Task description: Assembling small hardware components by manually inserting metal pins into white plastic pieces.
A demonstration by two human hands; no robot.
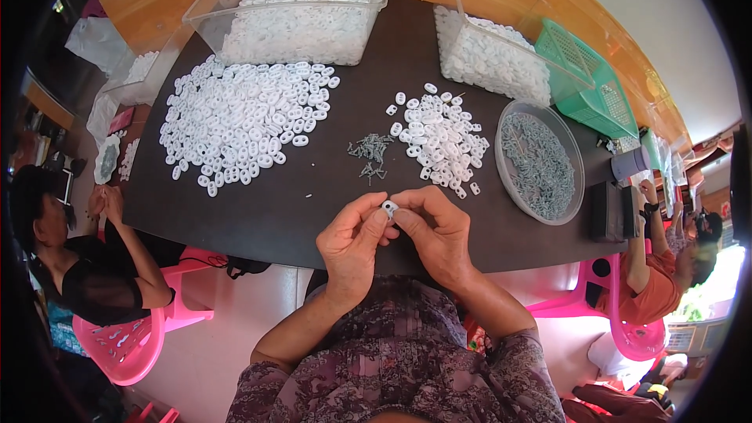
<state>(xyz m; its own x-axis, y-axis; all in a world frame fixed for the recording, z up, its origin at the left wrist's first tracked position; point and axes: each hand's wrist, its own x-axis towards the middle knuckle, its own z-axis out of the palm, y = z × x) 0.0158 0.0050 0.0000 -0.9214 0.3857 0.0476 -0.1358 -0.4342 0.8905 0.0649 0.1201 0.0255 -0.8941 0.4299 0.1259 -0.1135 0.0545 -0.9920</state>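
Above the table's near edge, I hold a small white oval plastic piece point(388, 206) with dark holes between my fingertips. My left hand point(350, 247) is closed in a pinch on its left side. From the other side, the thumb and fingers of my right hand point(439, 227) press on the same piece. Whether a screw is in it, I cannot tell. Just beyond my hands lies a small heap of grey screws point(370, 155). A pile of white two-holed pieces point(442, 141) spreads to its right, and a larger pile of white oval pieces point(243, 113) to its left.
A round clear tub point(560, 218) of screws stands at right, beside a dark box point(607, 213). Clear bins point(381, 8) of white pieces and a green basket point(619, 106) line the far side. People sit at left point(102, 266) and right point(654, 286) on pink chairs.
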